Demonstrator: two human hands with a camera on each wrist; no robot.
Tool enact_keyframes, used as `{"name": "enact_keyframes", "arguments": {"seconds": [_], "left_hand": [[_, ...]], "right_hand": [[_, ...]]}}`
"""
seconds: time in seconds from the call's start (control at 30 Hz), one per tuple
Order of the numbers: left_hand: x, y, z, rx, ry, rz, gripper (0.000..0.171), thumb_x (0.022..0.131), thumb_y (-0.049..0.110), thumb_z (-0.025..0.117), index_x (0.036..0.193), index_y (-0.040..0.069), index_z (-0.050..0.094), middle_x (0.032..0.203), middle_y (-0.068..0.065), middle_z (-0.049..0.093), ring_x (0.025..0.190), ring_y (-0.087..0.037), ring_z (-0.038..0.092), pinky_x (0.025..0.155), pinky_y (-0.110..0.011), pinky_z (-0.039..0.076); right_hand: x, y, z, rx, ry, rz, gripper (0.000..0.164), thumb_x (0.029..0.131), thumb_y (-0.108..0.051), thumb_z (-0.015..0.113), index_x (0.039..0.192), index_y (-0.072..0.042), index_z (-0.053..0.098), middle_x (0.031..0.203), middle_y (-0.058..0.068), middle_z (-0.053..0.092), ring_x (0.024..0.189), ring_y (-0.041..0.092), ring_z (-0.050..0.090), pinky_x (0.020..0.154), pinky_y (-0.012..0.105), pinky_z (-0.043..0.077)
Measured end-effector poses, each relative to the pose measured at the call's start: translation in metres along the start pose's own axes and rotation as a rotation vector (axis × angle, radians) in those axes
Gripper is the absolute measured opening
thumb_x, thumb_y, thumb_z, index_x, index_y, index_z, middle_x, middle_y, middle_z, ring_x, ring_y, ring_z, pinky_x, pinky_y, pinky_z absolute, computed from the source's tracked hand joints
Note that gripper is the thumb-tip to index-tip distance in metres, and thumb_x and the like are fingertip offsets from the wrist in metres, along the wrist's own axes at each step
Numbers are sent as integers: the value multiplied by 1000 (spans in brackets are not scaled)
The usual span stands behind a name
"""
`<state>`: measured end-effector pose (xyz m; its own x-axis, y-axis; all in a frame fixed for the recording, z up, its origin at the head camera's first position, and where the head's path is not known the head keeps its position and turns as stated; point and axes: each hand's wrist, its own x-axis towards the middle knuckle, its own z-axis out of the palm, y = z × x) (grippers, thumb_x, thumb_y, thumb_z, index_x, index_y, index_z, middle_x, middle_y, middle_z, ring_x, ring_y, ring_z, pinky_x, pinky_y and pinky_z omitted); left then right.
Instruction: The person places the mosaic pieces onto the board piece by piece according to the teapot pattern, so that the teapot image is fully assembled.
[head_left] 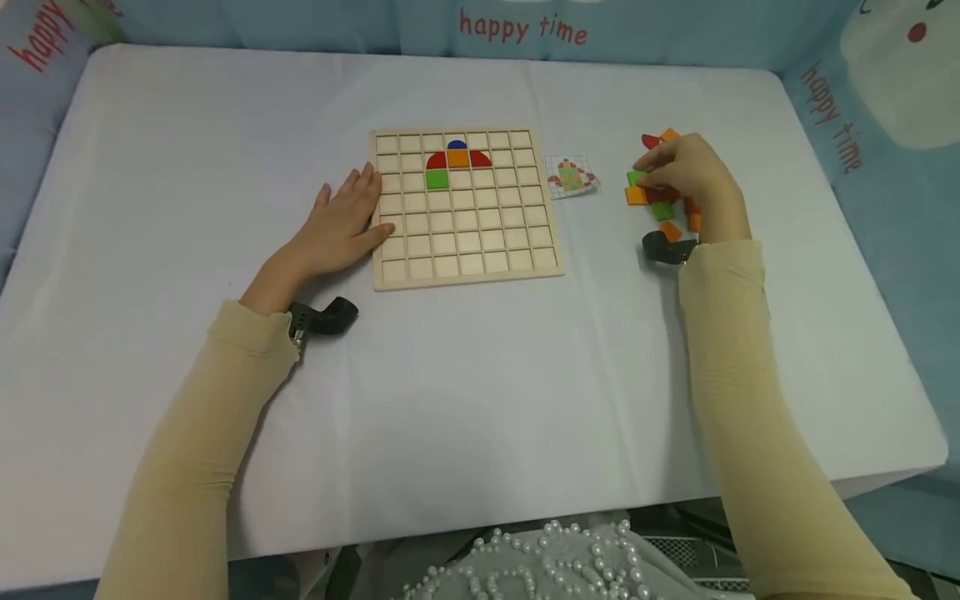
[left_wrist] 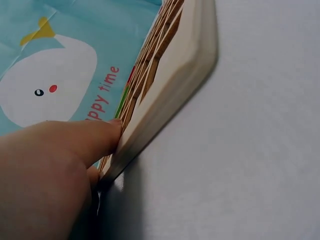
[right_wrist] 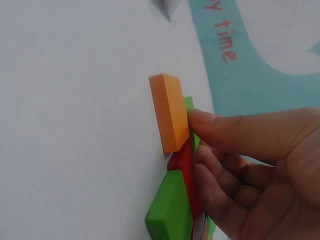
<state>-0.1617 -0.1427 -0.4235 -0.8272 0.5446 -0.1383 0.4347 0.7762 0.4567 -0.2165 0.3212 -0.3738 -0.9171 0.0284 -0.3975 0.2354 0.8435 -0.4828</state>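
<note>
White-covered counter (head_left: 480,400), bearing a wooden grid board (head_left: 469,242) near its middle. The left hand (head_left: 337,223) rests on the board's left edge, fingers extended and spread, thumb over the rim, grasping nothing. The right hand (head_left: 693,171), fingers bent, is at the pile of blocks (head_left: 663,211) right of the board; its thumb touches a green block (right_wrist: 189,102), but whether this is pinched cannot be told. A picture card (head_left: 572,176) lies between board and pile. Set in the grid: orange square (head_left: 457,158), green square (head_left: 437,179), two red pieces (head_left: 481,159), blue piece (head_left: 457,144).
</note>
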Motion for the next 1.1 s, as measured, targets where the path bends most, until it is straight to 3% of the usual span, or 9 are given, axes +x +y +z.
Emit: {"name": "enact_keyframes", "arguments": {"seconds": [0.1, 0.17, 0.3, 0.53, 0.77, 0.93, 1.1], "left_hand": [[1, 0, 4, -13, -17, -6, 72, 101, 40, 30, 149, -1, -5, 155, -14, -13, 142, -29, -12, 108, -54, -13], [6, -4, -2, -13, -13, -16, 72, 101, 40, 30, 149, -1, -5, 155, -13, -14, 142, -28, -13, 108, -53, -13], [12, -10, -5, -17, -8, -25, 72, 101, 40, 30, 149, 0, -5, 155, -13, -14, 142, -28, -12, 108, -53, -13], [2, -4, 2, -1, 31, -25, 72, 101, 40, 34, 149, -1, -1, 156, -13, -9, 143, -27, -8, 110, -52, -9], [-6, 5, 11, 20, 88, 4, 72, 100, 36, 40, 149, -2, 4, 157, -15, -2, 144, -28, -3, 111, -53, -6], [-11, 6, 18, 23, 119, 9, 73, 99, 36, 43, 149, -3, 8, 156, -16, 3, 144, -30, 0, 111, -53, -4], [-10, 3, 16, 21, 144, -7, 73, 98, 34, 47, 149, -4, 11, 156, -17, 5, 144, -31, 2, 110, -54, -3]], "right_hand": [[0, 2, 2, 15, -19, 36, 45, 91, -29, 63, 129, -6, 58, 106, -2, 57, 89, 14, 50, 86, 30, 40], [10, -6, -2, 14, -24, 40, 46, 91, -30, 64, 130, -7, 58, 104, -5, 56, 88, 13, 50, 82, 28, 40], [20, -12, -9, -11, -57, 39, 47, 91, -30, 63, 132, -6, 56, 109, -2, 55, 90, 14, 50, 82, 28, 40], [14, -2, -10, -29, -100, 0, 44, 91, -27, 63, 129, -5, 57, 99, -5, 60, 83, 11, 55, 77, 27, 42], [-10, 15, -2, -22, -39, -73, 38, 91, -23, 64, 121, -1, 61, 104, 11, 62, 72, 14, 55, 59, 25, 46], [-15, 20, 3, -32, -40, -106, 35, 91, -23, 65, 117, 1, 62, 97, 12, 61, 72, 18, 54, 58, 26, 46], [-5, 15, 2, -30, -82, -120, 35, 91, -21, 65, 118, 0, 61, 102, 13, 60, 82, 18, 54, 64, 23, 47]]}}
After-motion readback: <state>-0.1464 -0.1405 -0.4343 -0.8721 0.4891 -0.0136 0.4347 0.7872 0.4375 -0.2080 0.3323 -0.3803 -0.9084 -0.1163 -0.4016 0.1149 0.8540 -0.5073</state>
